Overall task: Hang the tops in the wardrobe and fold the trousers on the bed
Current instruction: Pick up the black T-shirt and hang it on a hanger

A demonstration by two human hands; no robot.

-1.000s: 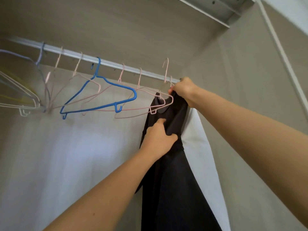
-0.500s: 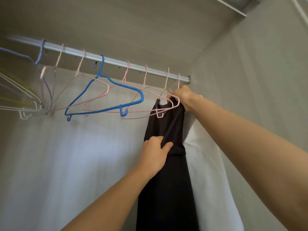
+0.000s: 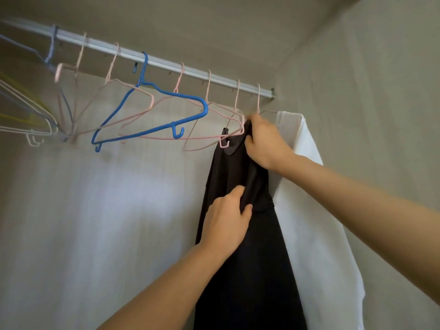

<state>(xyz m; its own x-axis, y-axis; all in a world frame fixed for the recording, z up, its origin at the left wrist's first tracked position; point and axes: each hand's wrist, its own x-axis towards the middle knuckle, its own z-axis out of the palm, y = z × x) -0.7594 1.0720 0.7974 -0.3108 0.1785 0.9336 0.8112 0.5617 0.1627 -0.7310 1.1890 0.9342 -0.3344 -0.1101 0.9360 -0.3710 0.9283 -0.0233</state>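
Your right hand (image 3: 264,141) grips black top (image 3: 240,246) at its collar | left hand (image 3: 226,225) pinches its fabric (white top (image 3: 316,222) beside) | rail (image 3: 166,65) above

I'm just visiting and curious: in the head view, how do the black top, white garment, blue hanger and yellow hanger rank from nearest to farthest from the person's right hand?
From the right hand:
1. black top, held in that hand near its neckline.
2. white garment, just to the right, at the rail's end.
3. blue hanger, further left along the rail.
4. yellow hanger, at the far left edge.
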